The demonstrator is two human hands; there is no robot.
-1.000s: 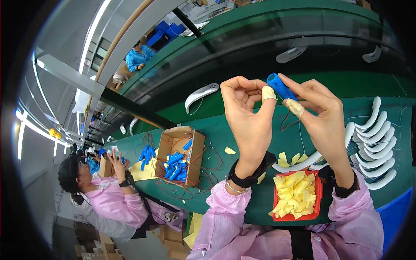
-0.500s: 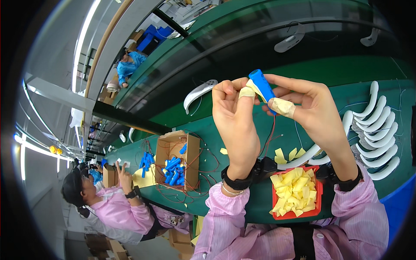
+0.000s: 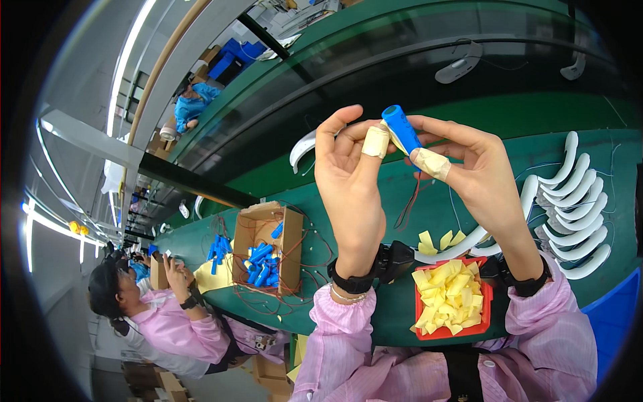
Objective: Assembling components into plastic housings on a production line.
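Slanting above the desk (image 3: 396, 323), a blue cylinder (image 3: 402, 126) is held between the thumb and fingers of the right hand (image 3: 481, 161). The left hand (image 3: 351, 164) is placed beside its yellow strip (image 3: 395, 140); whether that is pinched cannot be told.

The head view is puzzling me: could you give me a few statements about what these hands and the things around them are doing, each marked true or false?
1. The right hand holds a blue cylinder. True.
2. The left hand lies flat on the green table. False: it is raised, close to the blue cylinder.
3. Both thumbs are bare. False: each is wrapped in pale tape.
4. The cardboard box stands to the left of the red tray. True.
5. The red tray is stacked with bottles. False: it holds a heap of yellow pieces.
6. Curved white parts lie in a row at the right. True.
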